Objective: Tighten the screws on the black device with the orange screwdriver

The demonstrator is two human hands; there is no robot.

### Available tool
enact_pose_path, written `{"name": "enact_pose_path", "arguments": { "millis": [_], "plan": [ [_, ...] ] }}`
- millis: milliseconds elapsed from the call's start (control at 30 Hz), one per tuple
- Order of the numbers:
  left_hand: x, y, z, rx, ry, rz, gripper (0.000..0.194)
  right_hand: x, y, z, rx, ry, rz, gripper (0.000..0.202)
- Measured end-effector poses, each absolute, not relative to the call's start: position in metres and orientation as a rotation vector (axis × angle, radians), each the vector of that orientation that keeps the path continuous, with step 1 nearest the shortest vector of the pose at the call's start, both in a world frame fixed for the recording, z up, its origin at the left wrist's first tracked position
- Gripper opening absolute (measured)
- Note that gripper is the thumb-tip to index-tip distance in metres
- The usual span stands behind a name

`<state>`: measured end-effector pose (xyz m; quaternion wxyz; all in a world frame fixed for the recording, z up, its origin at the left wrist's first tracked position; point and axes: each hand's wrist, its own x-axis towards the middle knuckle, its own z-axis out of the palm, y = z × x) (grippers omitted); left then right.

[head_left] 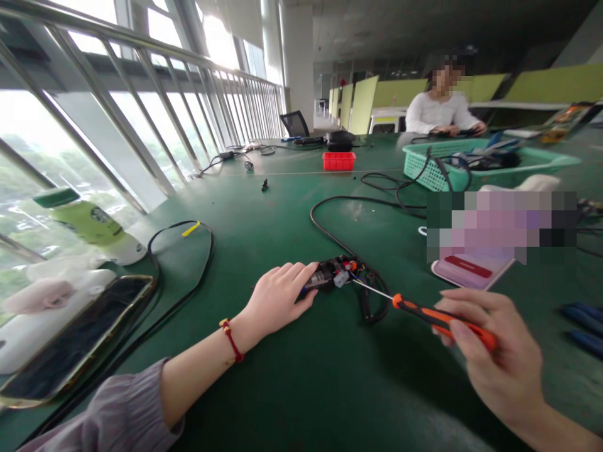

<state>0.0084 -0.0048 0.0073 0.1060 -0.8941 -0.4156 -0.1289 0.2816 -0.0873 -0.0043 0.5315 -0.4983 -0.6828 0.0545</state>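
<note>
My left hand (281, 294) is wrapped over the near end of a black device (325, 275) with exposed wires and a small grey part, lying on the green table (301, 376). An orange and black screwdriver (419, 312) is gripped by its handle in my right hand (490, 342). Its thin metal shaft points left, and the tip is at or close to the device's wired end; contact is too small to tell. From the device, a black cable (330, 233) loops away toward the back right.
A phone (75, 339) and a bottle (89, 226) are at left beside a long black cable. Further back stand a red basket (339, 161) and a green basket (419, 166) of tools. Blue-handled pliers (584, 320) lie at right. A person (438, 113) sits across the table.
</note>
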Motion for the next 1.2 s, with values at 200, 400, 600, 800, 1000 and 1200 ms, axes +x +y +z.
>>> {"name": "enact_pose_path", "arguments": {
  "millis": [200,400,600,800,1000,1200],
  "plan": [
    [0.009,-0.004,0.008,-2.638,-1.229,-0.364,0.037,0.28,-0.089,-0.002,-1.195,-1.578,0.005,0.024],
    [0.009,-0.004,0.007,-2.633,-1.228,-0.361,0.038,0.283,-0.088,-0.004,-1.186,-1.662,0.139,0.017],
    [0.009,-0.004,0.006,-2.629,-1.22,-0.363,0.037,0.278,-0.089,0.001,-1.197,-1.596,-0.018,0.024],
    [0.009,-0.003,0.007,-2.625,-1.222,-0.356,0.038,0.281,-0.088,0.0,-1.197,-1.698,0.185,0.016],
    [0.01,-0.003,0.007,-2.621,-1.223,-0.356,0.038,0.277,-0.088,0.006,-1.165,-1.614,-0.055,0.013],
    [0.01,-0.003,0.007,-2.622,-1.233,-0.356,0.038,0.282,-0.089,-0.003,-1.216,-1.707,0.14,0.02]
  ]
}}
